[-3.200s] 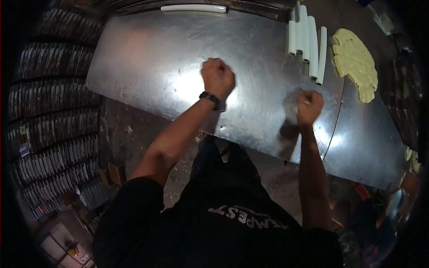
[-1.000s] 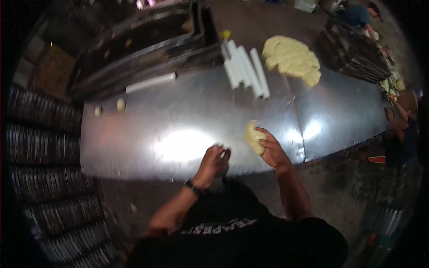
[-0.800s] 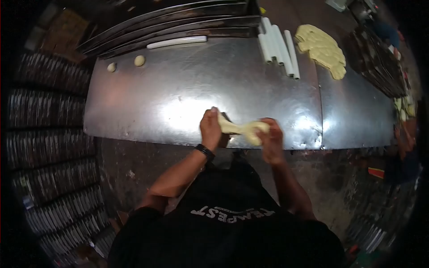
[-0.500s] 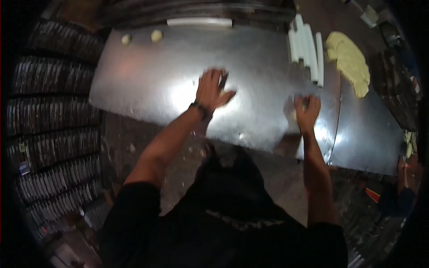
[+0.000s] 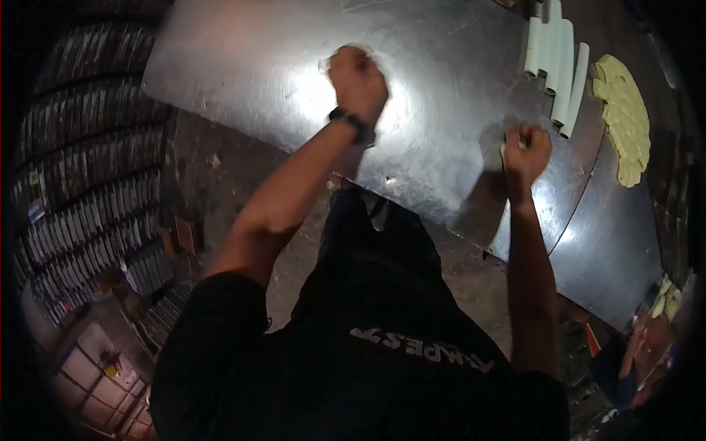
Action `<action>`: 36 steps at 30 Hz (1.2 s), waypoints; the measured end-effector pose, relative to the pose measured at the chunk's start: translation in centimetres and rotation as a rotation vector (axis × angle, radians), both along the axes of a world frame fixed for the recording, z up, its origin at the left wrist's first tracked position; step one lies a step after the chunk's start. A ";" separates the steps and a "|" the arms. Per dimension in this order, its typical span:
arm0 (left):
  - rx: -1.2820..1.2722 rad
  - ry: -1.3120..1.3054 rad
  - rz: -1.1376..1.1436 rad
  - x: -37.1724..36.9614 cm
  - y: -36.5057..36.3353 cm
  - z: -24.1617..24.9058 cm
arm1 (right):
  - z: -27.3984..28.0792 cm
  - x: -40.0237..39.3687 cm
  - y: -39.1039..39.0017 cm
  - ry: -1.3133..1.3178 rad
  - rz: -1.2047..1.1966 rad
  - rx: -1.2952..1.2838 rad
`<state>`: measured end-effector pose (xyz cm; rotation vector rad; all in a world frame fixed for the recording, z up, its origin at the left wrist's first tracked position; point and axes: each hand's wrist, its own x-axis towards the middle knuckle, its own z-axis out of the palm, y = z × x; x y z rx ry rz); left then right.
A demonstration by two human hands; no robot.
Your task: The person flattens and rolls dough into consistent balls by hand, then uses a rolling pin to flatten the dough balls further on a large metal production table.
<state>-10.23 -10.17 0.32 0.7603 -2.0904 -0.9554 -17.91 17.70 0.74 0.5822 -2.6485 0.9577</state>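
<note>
My left hand [image 5: 358, 82], with a dark band on the wrist, is cupped on the metal tabletop [image 5: 434, 95]. Its fingers curl over a ball of dough that is almost wholly hidden beneath them. To the right and closer to me, my right hand [image 5: 528, 153] is closed over the same tabletop, its fingers bent inward. A pale edge of a dough ball [image 5: 504, 152] shows at that hand's left side; the rest is covered.
Several white tubes [image 5: 562, 73] lie at the back right, beside a flat slab of yellow dough [image 5: 625, 121]. Racks of trays [image 5: 88, 140] stand on the left. Another person's arm [image 5: 634, 349] shows at the lower right, near pale dough pieces [image 5: 665, 300].
My left hand has gone from spread flat to cupped. My right hand stays closed on the tabletop. The view has tilted and turned, taking the two dough balls at the back out of sight.
</note>
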 end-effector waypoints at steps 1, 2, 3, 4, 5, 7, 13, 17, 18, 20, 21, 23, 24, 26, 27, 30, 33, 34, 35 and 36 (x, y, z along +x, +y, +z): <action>-0.083 -0.042 -0.034 -1.2 1.6 0.3 | -0.1 0.3 -2.0 0.005 -0.028 -0.081; -0.102 -0.122 -0.204 -0.9 3.5 0.5 | 1.2 2.1 -4.1 -0.045 0.066 -0.170; -0.134 -0.190 -0.378 0.0 4.9 1.5 | 0.8 3.5 -4.6 0.129 0.197 -0.062; -0.191 -0.233 -0.500 1.7 5.0 2.3 | 1.0 5.2 -4.6 0.080 0.303 0.011; -0.254 -0.276 -0.617 3.8 4.7 2.4 | 0.8 6.2 -3.2 -0.079 0.422 0.280; -0.382 -0.174 -0.725 7.6 0.6 1.9 | 0.2 7.6 1.0 0.045 0.548 0.133; 0.014 -0.144 -0.173 0.4 -4.8 0.1 | -0.6 0.8 0.3 -0.098 -0.370 -0.009; -0.079 -0.239 -0.716 5.5 -0.9 2.5 | 1.0 6.2 -5.9 -0.076 -0.192 0.035; -0.110 -0.195 -0.813 7.2 -2.6 3.0 | 1.6 7.9 -6.0 -0.199 -0.234 -0.013; 0.039 -0.219 -0.968 7.7 -6.3 1.8 | 0.8 9.9 -4.2 -0.351 -0.309 -0.120; 0.119 -0.244 -1.048 7.9 -8.1 1.3 | 1.1 9.4 -3.4 -0.630 -0.340 -0.263; 0.259 -0.366 -1.174 5.0 -14.2 6.8 | 5.8 6.8 -7.7 -0.844 -0.406 -0.344; 0.406 -0.132 -1.114 3.6 -16.9 7.5 | 11.6 5.5 -14.0 -0.773 -0.343 -0.420; 0.630 -0.284 -0.723 0.3 -22.2 15.8 | 17.4 3.4 -22.7 -0.439 -0.157 -0.598; 0.167 0.078 -0.643 -1.4 -25.8 14.9 | 17.6 2.2 -25.8 -0.125 -0.101 -0.578; -0.194 0.391 -0.329 -6.6 -35.8 10.4 | 16.5 -0.8 -35.3 0.305 0.048 -0.503; -0.462 -0.635 -0.119 -7.2 -44.2 0.0 | 10.8 -2.3 -36.7 -0.396 0.151 0.140; -0.593 -0.510 -0.147 -5.8 -44.0 -2.0 | 9.6 -0.9 -34.1 -0.334 0.047 0.050; -0.793 -0.454 -0.215 -4.4 -43.3 -1.1 | 8.8 0.2 -31.3 -0.258 -0.039 -0.037; -0.748 -0.454 -0.191 -2.8 -38.3 3.1 | 6.8 0.2 -27.0 -0.231 -0.077 -0.155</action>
